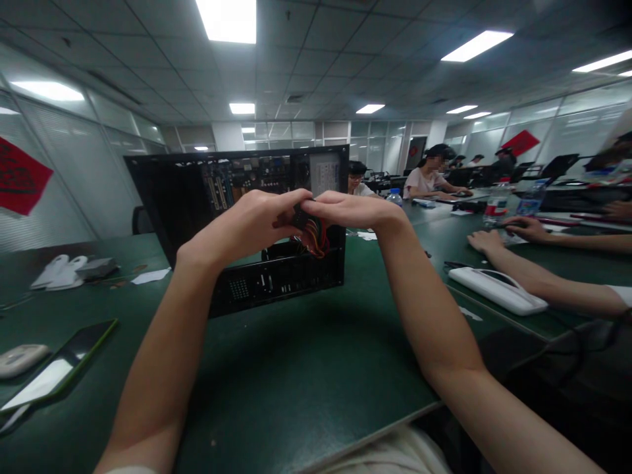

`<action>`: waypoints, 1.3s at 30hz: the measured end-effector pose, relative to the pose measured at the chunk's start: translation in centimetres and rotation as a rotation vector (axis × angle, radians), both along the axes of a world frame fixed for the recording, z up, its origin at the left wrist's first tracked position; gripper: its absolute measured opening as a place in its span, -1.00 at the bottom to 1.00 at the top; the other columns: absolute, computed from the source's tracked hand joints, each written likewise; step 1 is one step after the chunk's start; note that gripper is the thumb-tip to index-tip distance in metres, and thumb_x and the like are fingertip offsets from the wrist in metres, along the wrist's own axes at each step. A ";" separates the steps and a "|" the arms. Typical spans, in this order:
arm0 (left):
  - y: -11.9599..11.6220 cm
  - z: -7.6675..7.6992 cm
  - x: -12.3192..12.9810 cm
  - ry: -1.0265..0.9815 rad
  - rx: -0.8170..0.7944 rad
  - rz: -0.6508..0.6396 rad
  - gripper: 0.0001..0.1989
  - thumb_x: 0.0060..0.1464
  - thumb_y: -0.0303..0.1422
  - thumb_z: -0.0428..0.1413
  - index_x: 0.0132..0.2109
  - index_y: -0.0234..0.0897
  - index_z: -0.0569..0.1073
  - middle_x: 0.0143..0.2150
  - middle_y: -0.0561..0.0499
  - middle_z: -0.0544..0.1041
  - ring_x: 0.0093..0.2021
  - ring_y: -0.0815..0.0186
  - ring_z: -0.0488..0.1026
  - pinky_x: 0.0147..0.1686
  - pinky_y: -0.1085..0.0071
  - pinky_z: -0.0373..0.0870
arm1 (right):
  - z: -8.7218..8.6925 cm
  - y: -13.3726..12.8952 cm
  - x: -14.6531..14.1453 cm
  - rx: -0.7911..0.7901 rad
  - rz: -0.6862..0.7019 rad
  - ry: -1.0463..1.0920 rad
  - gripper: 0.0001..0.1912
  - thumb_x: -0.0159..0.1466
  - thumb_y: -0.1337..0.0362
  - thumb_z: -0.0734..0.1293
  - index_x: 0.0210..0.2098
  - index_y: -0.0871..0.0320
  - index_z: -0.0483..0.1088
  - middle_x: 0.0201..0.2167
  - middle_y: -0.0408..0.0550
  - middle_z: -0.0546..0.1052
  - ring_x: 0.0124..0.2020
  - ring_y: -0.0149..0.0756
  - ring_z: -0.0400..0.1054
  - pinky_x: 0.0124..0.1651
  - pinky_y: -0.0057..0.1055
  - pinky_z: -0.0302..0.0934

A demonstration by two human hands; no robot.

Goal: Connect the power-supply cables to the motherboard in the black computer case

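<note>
In front of me a black computer case (pixel 279 284) stands on the green table (pixel 296 368) with its side open. Its circuit board (pixel 251 172) and a power supply with a pale label (pixel 323 172) show inside. My left hand (pixel 257 217) and my right hand (pixel 353 209) meet before the opening, both closed. Between their fingers is a black cable connector (pixel 300 217), partly covered. A bundle of coloured wires (pixel 316 240) hangs from it below my right hand. Whatever lies behind my hands is hidden.
At left lie a phone (pixel 64 362), a rounded beige object (pixel 22 360), paper (pixel 151 276) and a small grey block (pixel 96 268). To the right are a white elongated device (pixel 496 289), another person's hand (pixel 486 241) and plastic bottles (pixel 496 205). A co-worker (pixel 429 174) sits farther back.
</note>
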State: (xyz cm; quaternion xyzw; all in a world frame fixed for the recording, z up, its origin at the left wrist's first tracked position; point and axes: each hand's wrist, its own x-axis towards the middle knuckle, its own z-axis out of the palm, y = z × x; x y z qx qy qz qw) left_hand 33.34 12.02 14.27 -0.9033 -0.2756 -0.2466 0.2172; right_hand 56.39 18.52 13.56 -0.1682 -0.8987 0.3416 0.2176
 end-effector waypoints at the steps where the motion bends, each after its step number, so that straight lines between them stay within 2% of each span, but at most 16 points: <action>1: -0.1 0.1 0.1 0.010 0.001 0.016 -0.56 0.25 -0.33 0.18 0.26 -0.17 0.45 -0.22 0.03 0.67 -0.26 0.27 0.63 -0.20 0.41 0.50 | 0.0 0.0 0.0 0.009 0.007 -0.009 -0.45 0.41 -0.15 0.29 -0.22 0.27 0.55 -0.34 -0.02 0.62 -0.26 -0.28 0.52 -0.16 -0.40 0.42; 7: -0.5 0.3 0.3 0.059 0.102 0.184 -0.58 0.25 -0.25 0.18 0.21 -0.20 0.48 -0.31 0.02 0.65 -0.29 0.21 0.61 -0.21 0.35 0.46 | -0.4 0.7 -0.7 0.014 0.103 0.055 -0.76 0.35 0.19 0.40 -0.13 0.26 0.48 -0.26 -0.05 0.61 -0.26 -0.32 0.52 -0.17 -0.40 0.46; 11: -0.3 0.3 -0.1 0.067 0.129 0.217 -0.55 0.24 -0.17 0.19 0.22 -0.17 0.49 -0.32 0.01 0.65 -0.28 0.18 0.61 -0.20 0.32 0.45 | -0.8 0.9 -1.3 -0.006 0.101 0.078 -0.82 0.35 0.29 0.37 -0.10 0.26 0.47 -0.25 -0.04 0.62 -0.27 -0.33 0.53 -0.18 -0.41 0.48; 17: -0.4 0.0 -0.7 0.078 0.125 0.212 -0.55 0.22 -0.10 0.19 0.18 -0.17 0.53 -0.32 0.01 0.64 -0.28 0.19 0.61 -0.20 0.32 0.45 | -1.1 0.5 -2.0 -0.103 0.137 0.037 -0.86 0.36 0.33 0.35 -0.10 0.25 0.43 -0.27 -0.05 0.62 -0.33 -0.36 0.54 -0.31 -0.48 0.48; 22: -0.5 -0.2 -0.8 0.080 0.181 0.219 -0.54 0.19 -0.10 0.20 0.18 -0.16 0.53 -0.27 0.00 0.65 -0.24 0.17 0.62 -0.20 0.32 0.46 | -1.0 0.1 -2.3 -0.137 0.105 0.025 -0.87 0.35 0.38 0.34 -0.10 0.25 0.43 -0.27 -0.04 0.63 -0.35 -0.35 0.55 -0.33 -0.49 0.48; 32: 0.2 -0.5 -1.0 0.117 0.244 0.205 -0.51 0.19 -0.09 0.19 0.17 -0.23 0.52 -0.01 -0.14 0.62 -0.05 0.07 0.60 -0.11 0.23 0.51 | -1.1 0.4 -2.8 -0.137 0.074 0.033 -0.94 0.33 0.40 0.37 -0.20 0.28 0.45 -0.36 -0.01 0.62 -0.38 -0.33 0.55 -0.30 -0.46 0.48; 36: -0.1 -0.3 -1.0 0.108 0.238 0.206 -0.52 0.21 -0.11 0.18 0.19 -0.23 0.49 0.06 -0.16 0.60 0.01 0.05 0.57 -0.05 0.20 0.51 | -1.3 0.6 -3.0 -0.090 0.091 0.090 -0.89 0.34 0.33 0.39 -0.18 0.26 0.44 -0.35 -0.04 0.61 -0.37 -0.33 0.53 -0.29 -0.45 0.47; 39: -0.5 0.0 -0.9 0.097 0.225 0.208 -0.51 0.19 -0.11 0.19 0.18 -0.24 0.49 0.08 -0.18 0.58 0.03 0.02 0.56 -0.02 0.17 0.51 | -1.5 1.0 -3.0 0.010 0.086 0.161 -0.77 0.36 0.17 0.41 -0.17 0.23 0.45 -0.31 -0.06 0.59 -0.31 -0.33 0.50 -0.25 -0.45 0.45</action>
